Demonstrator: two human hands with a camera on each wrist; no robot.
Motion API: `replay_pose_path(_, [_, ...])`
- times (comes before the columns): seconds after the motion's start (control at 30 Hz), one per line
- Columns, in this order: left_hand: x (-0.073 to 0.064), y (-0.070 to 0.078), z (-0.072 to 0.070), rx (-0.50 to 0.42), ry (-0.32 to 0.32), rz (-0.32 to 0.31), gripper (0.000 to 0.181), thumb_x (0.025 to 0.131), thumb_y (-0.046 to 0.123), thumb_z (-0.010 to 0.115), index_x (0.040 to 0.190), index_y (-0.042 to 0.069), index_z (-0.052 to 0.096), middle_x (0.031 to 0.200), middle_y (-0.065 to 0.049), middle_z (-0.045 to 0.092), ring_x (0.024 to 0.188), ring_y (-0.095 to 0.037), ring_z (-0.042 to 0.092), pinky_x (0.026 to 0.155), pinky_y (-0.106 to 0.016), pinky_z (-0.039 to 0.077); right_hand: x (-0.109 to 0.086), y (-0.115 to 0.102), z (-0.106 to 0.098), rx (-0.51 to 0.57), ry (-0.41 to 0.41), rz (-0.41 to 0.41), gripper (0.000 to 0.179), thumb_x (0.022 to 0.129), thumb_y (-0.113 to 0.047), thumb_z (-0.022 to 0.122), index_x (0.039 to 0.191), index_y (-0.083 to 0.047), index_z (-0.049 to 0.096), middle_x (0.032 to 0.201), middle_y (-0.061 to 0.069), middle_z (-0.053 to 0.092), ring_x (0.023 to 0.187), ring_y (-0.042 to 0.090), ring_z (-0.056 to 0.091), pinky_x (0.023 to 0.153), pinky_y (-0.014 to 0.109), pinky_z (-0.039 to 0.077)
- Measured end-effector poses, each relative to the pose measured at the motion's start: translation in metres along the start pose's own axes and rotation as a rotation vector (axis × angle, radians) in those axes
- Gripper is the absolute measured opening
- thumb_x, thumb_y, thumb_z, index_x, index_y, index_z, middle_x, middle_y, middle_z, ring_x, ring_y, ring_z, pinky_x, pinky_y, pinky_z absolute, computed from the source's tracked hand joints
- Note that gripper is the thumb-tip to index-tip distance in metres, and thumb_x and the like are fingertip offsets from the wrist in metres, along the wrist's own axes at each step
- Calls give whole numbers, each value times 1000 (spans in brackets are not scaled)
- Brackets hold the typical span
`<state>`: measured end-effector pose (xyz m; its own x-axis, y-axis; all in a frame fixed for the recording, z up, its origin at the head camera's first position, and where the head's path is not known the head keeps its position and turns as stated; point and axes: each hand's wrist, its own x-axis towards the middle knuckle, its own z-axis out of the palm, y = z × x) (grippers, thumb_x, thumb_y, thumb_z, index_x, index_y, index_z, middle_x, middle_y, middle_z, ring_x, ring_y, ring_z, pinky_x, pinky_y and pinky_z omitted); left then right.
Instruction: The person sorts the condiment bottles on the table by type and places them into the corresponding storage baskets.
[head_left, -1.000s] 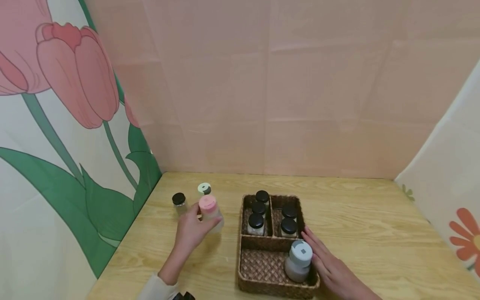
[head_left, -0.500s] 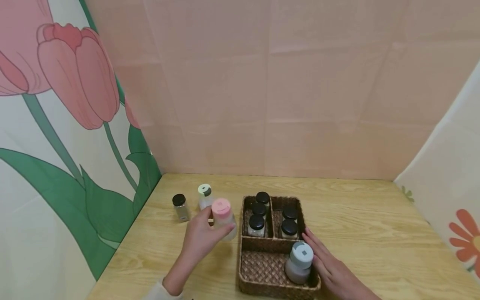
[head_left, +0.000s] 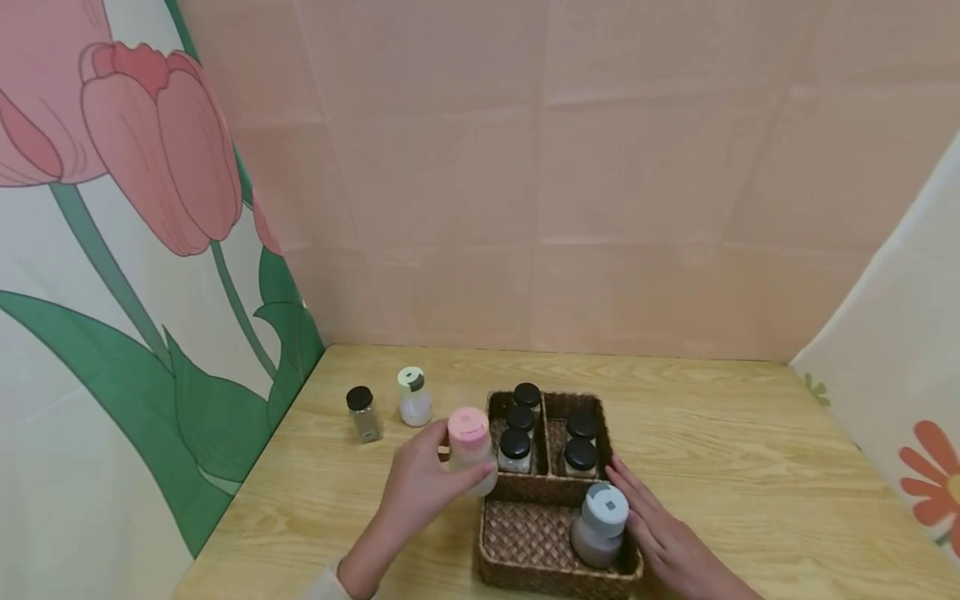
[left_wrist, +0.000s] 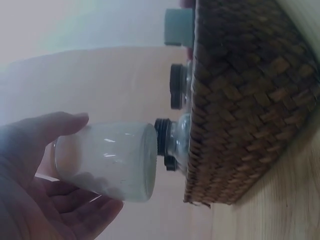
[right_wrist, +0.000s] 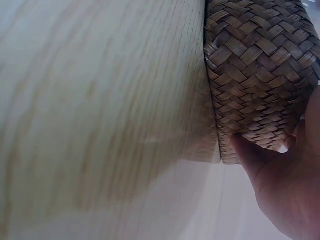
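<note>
My left hand (head_left: 426,475) grips a pink-capped glass shaker jar (head_left: 469,442) in the air at the left edge of a woven basket (head_left: 491,567). The left wrist view shows thumb and fingers around the whitish jar (left_wrist: 110,160), its base towards the basket's rim. My right hand (head_left: 667,533) rests against the basket's right side with fairly straight fingers. In the basket's front compartment, at the right, stands a shaker jar with a pale blue-grey cap (head_left: 602,521). Several black-capped jars (head_left: 515,450) fill the two rear compartments.
To the left on the wooden table (head_left: 720,433) stand a black-capped jar (head_left: 364,417) and a shaker jar with a pale green cap (head_left: 414,400). A pink cloth wall (head_left: 540,208) rises behind the table, with a tulip-print cloth (head_left: 165,167) on the left.
My left hand has carried the pink-capped shaker jar rightwards, from beside the table jars to the basket's left edge. The pale green-capped jar is now uncovered. My right hand stays on the basket.
</note>
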<state>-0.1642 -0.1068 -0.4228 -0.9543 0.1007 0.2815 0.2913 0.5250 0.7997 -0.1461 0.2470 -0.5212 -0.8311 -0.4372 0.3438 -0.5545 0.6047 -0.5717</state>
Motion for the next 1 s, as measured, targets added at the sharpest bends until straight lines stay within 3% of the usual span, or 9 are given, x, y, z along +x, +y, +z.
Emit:
replay_pose_path(0.2, [-2,7,8,-9,-58,-3,64,75,52,86,125,16,67,108,7,71,100,-12,66,86,-35,60,-1,1,1,1,-4,0,51,110,-10,40,159,-5,29,168,13,22,146,-16,4,105,-5,12])
replay_pose_path(0.33, [-4,12,15,-1,-107,-6,66,75,54,86,126,17,67,110,7,71,102,-12,66,85,-33,59,-1,1,1,16,-21,25,51,111,-12,39,160,-6,29,167,18,22,145,-17,3,104,-6,12])
replay_pose_path(0.7, [-7,17,35,-4,-172,65,61,74,50,89,122,19,67,107,9,70,90,-4,62,70,-21,54,-1,3,-1,104,-80,101,51,112,-18,35,161,-8,26,167,20,18,141,-22,1,101,-7,11])
replay_pose_path(1.0, [-7,20,47,13,-217,94,63,75,48,89,127,21,66,113,10,69,96,-4,63,76,-22,55,0,0,-1,82,-58,98,51,112,-17,37,161,-8,27,166,21,21,141,-22,3,101,-7,12])
